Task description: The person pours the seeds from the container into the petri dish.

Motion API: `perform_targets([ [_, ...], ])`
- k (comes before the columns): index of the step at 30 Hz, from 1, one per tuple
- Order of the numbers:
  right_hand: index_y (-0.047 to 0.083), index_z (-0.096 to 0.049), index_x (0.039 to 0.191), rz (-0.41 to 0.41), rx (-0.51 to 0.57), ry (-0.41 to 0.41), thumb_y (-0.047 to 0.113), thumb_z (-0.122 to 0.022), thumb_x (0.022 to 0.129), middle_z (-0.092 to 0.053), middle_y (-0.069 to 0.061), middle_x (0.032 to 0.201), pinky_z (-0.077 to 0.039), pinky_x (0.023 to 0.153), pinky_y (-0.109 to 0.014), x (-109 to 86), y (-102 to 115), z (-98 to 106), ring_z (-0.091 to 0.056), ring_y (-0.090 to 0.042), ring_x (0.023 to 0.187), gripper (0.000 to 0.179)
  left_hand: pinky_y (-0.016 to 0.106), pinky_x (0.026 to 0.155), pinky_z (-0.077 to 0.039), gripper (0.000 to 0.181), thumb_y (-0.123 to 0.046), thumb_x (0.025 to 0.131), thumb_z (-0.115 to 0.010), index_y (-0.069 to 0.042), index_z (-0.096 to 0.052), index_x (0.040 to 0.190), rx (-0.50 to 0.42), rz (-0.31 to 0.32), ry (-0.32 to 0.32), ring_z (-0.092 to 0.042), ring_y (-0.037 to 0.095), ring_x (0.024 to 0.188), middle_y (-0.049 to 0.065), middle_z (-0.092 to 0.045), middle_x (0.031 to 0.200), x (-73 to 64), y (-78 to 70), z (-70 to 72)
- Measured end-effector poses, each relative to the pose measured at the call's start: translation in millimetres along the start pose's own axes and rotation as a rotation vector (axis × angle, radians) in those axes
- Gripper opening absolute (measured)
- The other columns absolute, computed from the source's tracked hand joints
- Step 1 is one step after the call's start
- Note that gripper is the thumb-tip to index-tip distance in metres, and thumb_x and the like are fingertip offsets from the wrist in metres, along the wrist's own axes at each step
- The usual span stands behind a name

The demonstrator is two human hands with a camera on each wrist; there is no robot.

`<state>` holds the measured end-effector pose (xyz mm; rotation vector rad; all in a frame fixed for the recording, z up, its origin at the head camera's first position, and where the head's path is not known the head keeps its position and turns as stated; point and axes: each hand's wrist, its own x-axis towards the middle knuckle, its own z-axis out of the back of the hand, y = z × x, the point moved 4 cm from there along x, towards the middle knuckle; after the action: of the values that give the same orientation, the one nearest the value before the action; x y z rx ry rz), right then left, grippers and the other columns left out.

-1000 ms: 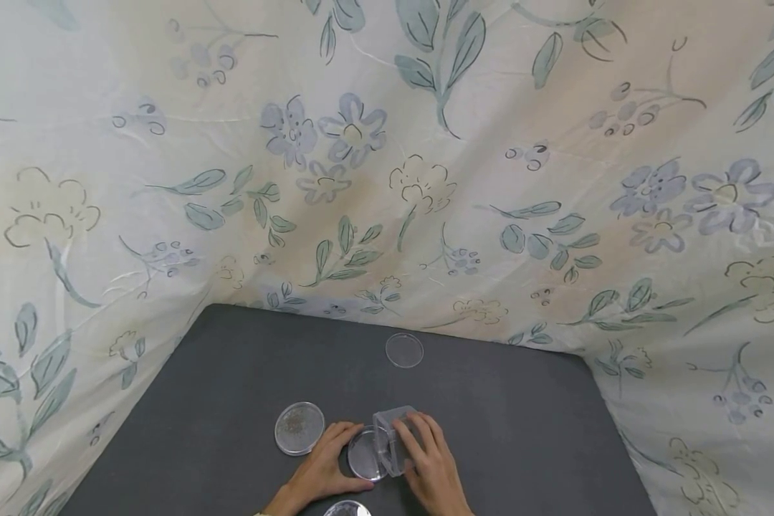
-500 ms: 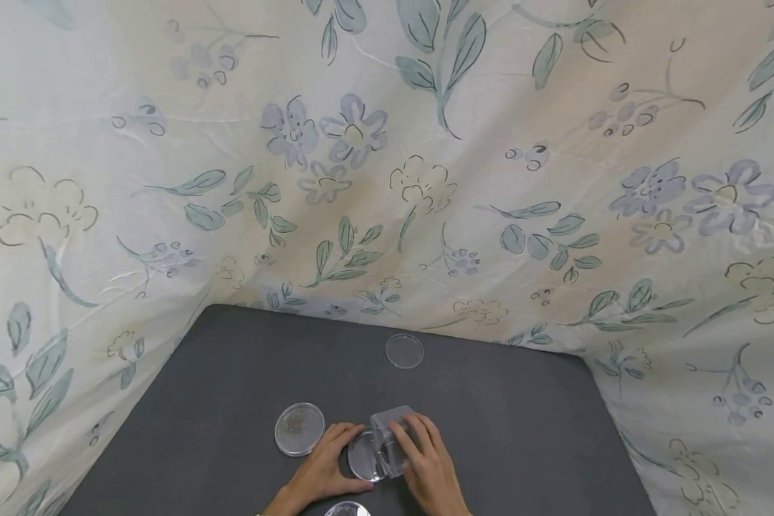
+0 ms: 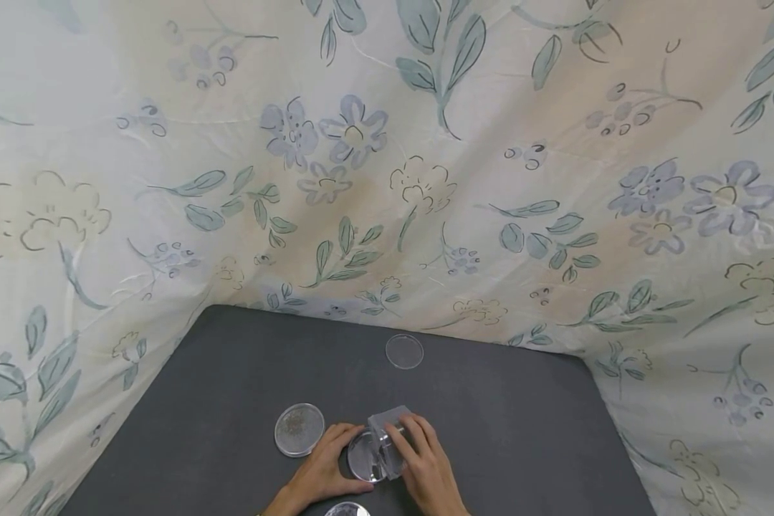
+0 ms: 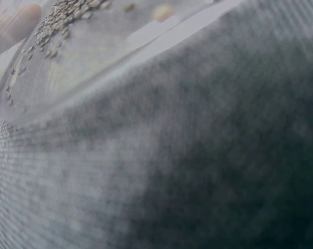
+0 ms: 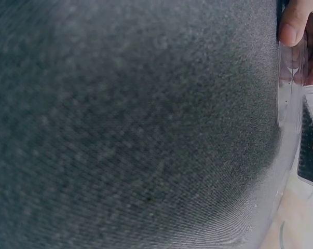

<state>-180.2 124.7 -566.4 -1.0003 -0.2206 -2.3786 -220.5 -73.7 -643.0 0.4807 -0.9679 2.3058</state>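
My left hand (image 3: 325, 467) holds a round clear petri dish (image 3: 361, 455) on the dark table, fingers along its far left side and thumb at the near side. From the right, my right hand (image 3: 431, 462) grips a clear plastic box (image 3: 389, 418) that is tilted toward the dish and overlaps its right part. Something small and shiny shows at the dish's near right edge. In the right wrist view, a thumb (image 5: 290, 32) presses the dish's rim beside the box (image 5: 311, 168). The left wrist view shows small brownish seeds (image 4: 68, 15) in a clear dish.
A petri dish with brown specks (image 3: 299, 430) lies left of my left hand. Another round dish (image 3: 348, 509) is cut off at the bottom edge. A clear round lid (image 3: 404, 351) lies farther back. Floral cloth (image 3: 387, 179) surrounds the dark table (image 3: 503, 423).
The box in my right hand has tipped further and shifted slightly left over the dish. My left hand and the dish have stayed in place.
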Motion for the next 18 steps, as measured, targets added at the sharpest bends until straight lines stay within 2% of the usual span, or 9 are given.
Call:
perform_targets([
  [7, 0.026, -0.066, 0.132, -0.005, 0.006, 0.032, -0.005, -0.073, 0.057, -0.061, -0.003, 0.133, -0.047, 0.097, -0.028, 1.2, -0.6, -1.2, -0.052, -0.021, 0.128, 0.081, 0.033, 0.091, -0.057, 0.094, -0.062, 0.059, -0.093, -0.008, -0.067, 0.131, 0.002, 0.017, 0.011, -0.059, 0.008, 0.107, -0.006, -0.065, 0.120, 1.3, -1.3, -0.1],
  [14, 0.025, -0.067, 0.132, 0.015, 0.019, -0.001, -0.008, -0.076, 0.052, -0.062, -0.003, 0.131, -0.051, 0.091, -0.030, 4.0, -2.2, -1.0, -0.054, -0.022, 0.125, 0.087, 0.033, 0.091, -0.057, 0.093, -0.063, 0.060, -0.092, -0.010, -0.066, 0.132, 0.001, 0.035, 0.023, -0.059, 0.007, 0.107, -0.006, -0.065, 0.121, 2.8, -2.4, -1.6],
  [18, 0.026, -0.067, 0.133, 0.011, 0.026, 0.003, -0.009, -0.076, 0.053, -0.062, -0.002, 0.132, -0.052, 0.091, -0.031, 5.1, -3.5, -0.7, -0.054, -0.021, 0.125, 0.088, 0.034, 0.091, -0.057, 0.093, -0.063, 0.060, -0.092, -0.010, -0.066, 0.133, -0.005, 0.037, 0.022, -0.059, 0.007, 0.107, -0.006, -0.065, 0.120, 4.3, -2.6, -2.4],
])
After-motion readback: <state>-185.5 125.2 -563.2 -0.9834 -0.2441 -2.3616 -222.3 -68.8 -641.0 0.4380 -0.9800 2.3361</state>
